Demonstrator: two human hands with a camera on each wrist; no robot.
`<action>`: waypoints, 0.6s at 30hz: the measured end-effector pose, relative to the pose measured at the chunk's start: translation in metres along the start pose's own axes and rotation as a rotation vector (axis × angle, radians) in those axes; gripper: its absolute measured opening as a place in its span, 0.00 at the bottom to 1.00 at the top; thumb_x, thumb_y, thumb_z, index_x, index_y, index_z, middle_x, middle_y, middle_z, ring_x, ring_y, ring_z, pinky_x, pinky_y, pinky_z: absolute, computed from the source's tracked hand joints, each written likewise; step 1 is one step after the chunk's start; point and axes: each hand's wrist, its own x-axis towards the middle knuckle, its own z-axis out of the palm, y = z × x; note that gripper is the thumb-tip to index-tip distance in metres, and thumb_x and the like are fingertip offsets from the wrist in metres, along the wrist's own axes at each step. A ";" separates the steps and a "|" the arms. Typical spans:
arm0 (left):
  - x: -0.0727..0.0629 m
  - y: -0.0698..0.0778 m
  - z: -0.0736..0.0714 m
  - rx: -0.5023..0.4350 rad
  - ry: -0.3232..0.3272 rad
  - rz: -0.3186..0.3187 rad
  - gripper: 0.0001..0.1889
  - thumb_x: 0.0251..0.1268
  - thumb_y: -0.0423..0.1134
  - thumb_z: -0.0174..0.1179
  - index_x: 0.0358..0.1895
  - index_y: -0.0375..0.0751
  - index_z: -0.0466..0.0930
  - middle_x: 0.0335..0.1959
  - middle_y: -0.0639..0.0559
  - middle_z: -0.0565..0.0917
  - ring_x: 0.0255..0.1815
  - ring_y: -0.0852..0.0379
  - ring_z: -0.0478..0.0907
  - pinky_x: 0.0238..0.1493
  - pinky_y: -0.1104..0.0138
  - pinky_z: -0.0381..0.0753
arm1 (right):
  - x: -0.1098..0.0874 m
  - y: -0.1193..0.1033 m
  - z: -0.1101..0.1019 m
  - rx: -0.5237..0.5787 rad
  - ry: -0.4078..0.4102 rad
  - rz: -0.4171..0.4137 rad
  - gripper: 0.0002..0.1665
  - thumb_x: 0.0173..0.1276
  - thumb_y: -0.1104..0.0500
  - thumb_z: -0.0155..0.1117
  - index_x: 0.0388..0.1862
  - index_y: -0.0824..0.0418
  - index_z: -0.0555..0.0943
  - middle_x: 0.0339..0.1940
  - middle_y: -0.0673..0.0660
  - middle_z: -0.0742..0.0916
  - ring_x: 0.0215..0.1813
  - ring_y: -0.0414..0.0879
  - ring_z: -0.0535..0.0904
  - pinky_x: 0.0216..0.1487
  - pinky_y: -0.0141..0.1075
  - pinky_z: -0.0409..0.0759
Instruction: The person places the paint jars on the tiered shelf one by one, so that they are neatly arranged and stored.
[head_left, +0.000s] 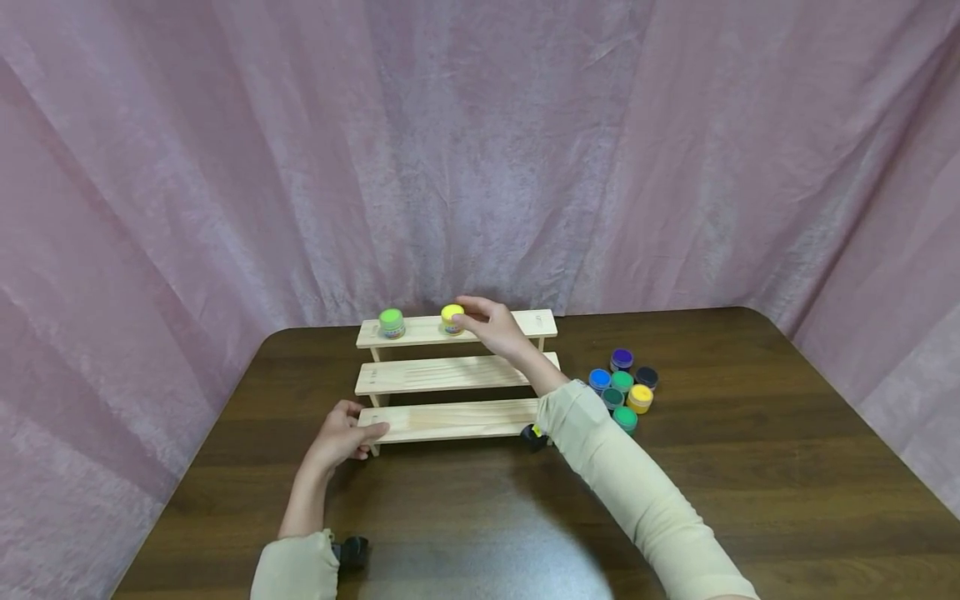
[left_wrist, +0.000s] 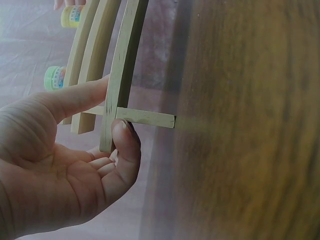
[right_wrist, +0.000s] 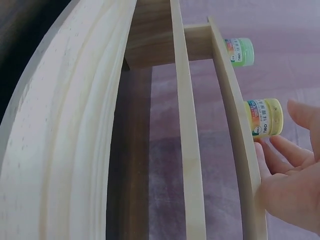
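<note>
A three-step wooden display rack (head_left: pixel 450 377) stands on the table. My left hand (head_left: pixel 341 435) grips the left end of its lowest step, thumb on top and fingers curled beneath, as the left wrist view shows. On the top step stands a yellow-lidded paint jar (head_left: pixel 452 317), upright near the middle. My right hand (head_left: pixel 495 327) is at that jar's right side; in the right wrist view the fingers (right_wrist: pixel 303 114) are spread around it, with a gap between the upper finger and the lid. A light green paint jar (head_left: pixel 392 323) stands farther left on the same step.
To the right of the rack, several paint jars with blue, purple, green, black and orange-yellow lids (head_left: pixel 640 397) stand in a cluster on the brown wooden table (head_left: pixel 750 433). A pink curtain (head_left: pixel 480 167) hangs behind the table. My right forearm passes over the rack's right end.
</note>
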 end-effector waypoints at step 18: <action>0.000 -0.001 -0.002 0.002 -0.017 0.006 0.34 0.65 0.37 0.62 0.63 0.23 0.53 0.22 0.54 0.74 0.19 0.63 0.72 0.23 0.72 0.77 | -0.023 -0.004 -0.027 0.031 0.106 0.017 0.25 0.73 0.59 0.58 0.67 0.63 0.72 0.63 0.65 0.80 0.64 0.57 0.75 0.64 0.45 0.75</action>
